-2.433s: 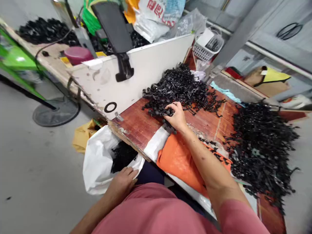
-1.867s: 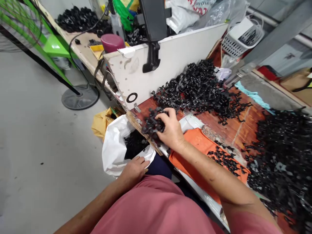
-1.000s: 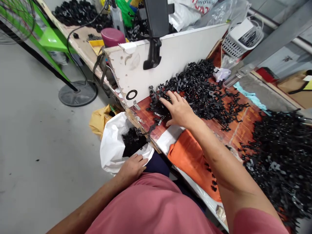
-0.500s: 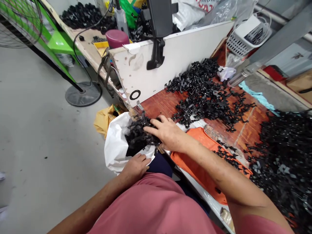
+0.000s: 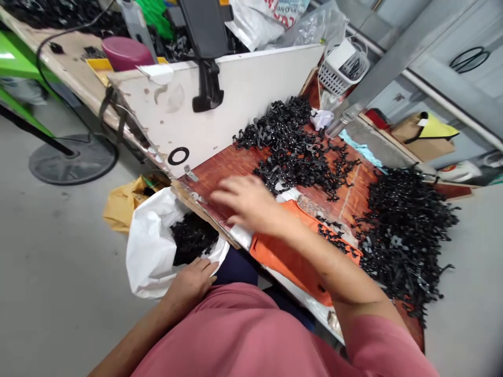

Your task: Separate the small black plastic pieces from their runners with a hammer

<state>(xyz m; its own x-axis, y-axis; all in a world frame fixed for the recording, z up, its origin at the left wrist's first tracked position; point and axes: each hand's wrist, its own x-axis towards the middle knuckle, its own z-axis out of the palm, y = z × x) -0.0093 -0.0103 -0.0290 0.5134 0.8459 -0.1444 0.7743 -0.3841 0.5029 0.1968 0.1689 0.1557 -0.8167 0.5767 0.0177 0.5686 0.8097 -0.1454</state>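
My left hand (image 5: pixel 191 281) grips the near rim of a white bag (image 5: pixel 148 250) that hangs below the table edge; black plastic parts (image 5: pixel 193 242) lie inside it. My right hand (image 5: pixel 244 200) hovers over the bare wooden table (image 5: pixel 220 173) near its left corner, blurred by motion, fingers spread with nothing seen in them. A pile of black plastic parts (image 5: pixel 293 144) lies just beyond it against the white board (image 5: pixel 243 99). An orange cloth (image 5: pixel 291 256) lies under my right forearm.
A larger heap of black parts (image 5: pixel 404 235) covers the table's right side. A black clamp (image 5: pixel 206 91) grips the white board. Behind stand a pink bowl (image 5: pixel 126 52) and a white basket (image 5: pixel 340 73). A yellow bag (image 5: pixel 126 201) and a fan base (image 5: pixel 70 159) are on the floor.
My right hand swept a clump of black parts off the table edge into the white bag, then lifted back over the table without them. My left hand kept its hold on the bag rim.
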